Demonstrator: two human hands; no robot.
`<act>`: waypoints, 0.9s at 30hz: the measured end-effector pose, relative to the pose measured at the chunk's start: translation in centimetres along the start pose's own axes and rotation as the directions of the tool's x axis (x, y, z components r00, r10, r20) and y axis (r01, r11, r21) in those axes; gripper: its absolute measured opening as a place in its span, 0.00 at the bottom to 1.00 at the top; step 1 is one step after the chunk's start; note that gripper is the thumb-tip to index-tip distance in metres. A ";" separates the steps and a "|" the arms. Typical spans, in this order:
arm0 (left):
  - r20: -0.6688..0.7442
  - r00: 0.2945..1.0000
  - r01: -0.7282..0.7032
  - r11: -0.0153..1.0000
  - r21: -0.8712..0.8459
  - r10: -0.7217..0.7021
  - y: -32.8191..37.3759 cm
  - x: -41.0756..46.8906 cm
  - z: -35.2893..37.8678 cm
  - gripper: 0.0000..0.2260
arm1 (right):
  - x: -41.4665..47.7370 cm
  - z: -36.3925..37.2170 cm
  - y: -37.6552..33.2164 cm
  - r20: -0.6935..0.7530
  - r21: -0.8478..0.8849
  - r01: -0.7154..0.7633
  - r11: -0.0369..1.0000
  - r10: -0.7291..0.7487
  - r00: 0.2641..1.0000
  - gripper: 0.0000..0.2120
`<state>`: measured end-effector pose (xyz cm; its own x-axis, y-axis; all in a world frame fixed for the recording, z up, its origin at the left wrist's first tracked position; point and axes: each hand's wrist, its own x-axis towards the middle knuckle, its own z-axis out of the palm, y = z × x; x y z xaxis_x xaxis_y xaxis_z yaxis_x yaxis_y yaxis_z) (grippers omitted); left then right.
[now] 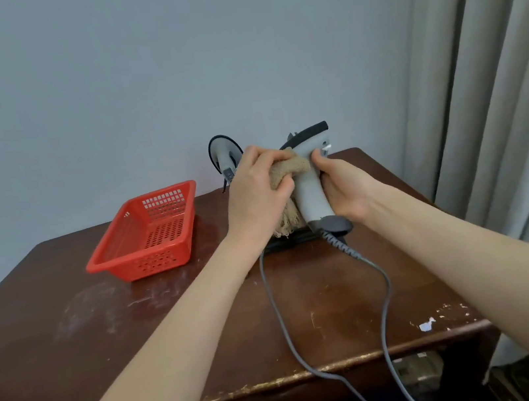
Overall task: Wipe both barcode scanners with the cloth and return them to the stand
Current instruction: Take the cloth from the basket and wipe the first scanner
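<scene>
My right hand (344,187) grips the handle of a grey barcode scanner (310,189), held upright above the table with its black-topped head pointing right. My left hand (254,191) presses a tan cloth (286,171) against the scanner's left side; the cloth's frayed end hangs down below my palm. A second grey scanner (224,154) sits behind my left hand, head up, partly hidden. The black stand (292,240) lies on the table under my hands, mostly covered.
A red perforated plastic basket (147,234) stands on the brown wooden table (103,330) to the left. Two grey cables (274,306) run from the scanners over the table's front edge. A grey curtain (495,94) hangs at the right.
</scene>
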<state>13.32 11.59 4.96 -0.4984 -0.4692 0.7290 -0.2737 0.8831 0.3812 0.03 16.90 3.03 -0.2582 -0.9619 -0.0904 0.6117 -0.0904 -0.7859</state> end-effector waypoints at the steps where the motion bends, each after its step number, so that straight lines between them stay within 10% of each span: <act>1: 0.014 1.000 -0.010 1.000 0.028 0.010 0.0 0.0 0.2 0.12 | 0.0 0.0 0.0 -0.005 -0.014 -0.007 1.000 0.007 1.000 0.23; 10: 0.337 0.932 -0.140 0.990 -0.004 0.133 2.3 -2.5 1.1 0.12 | -0.2 -1.0 -0.3 -0.081 -0.113 -0.058 0.992 0.049 0.995 0.20; 17: 0.132 0.990 0.039 0.999 0.020 -0.041 1.2 0.1 0.7 0.14 | -0.3 -0.4 0.3 -0.054 -0.097 0.017 0.995 -0.022 0.998 0.22; 27: 0.349 0.930 -0.112 0.993 -0.035 0.117 2.1 -3.2 1.1 0.12 | -0.4 -0.8 -0.3 -0.156 -0.093 -0.085 0.992 0.070 0.985 0.21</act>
<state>13.45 14.95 2.79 -0.7824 -0.3363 0.5243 -0.1874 0.9298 0.3167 -0.67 17.50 2.78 -0.3281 -0.9138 -0.2393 0.5595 0.0161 -0.8287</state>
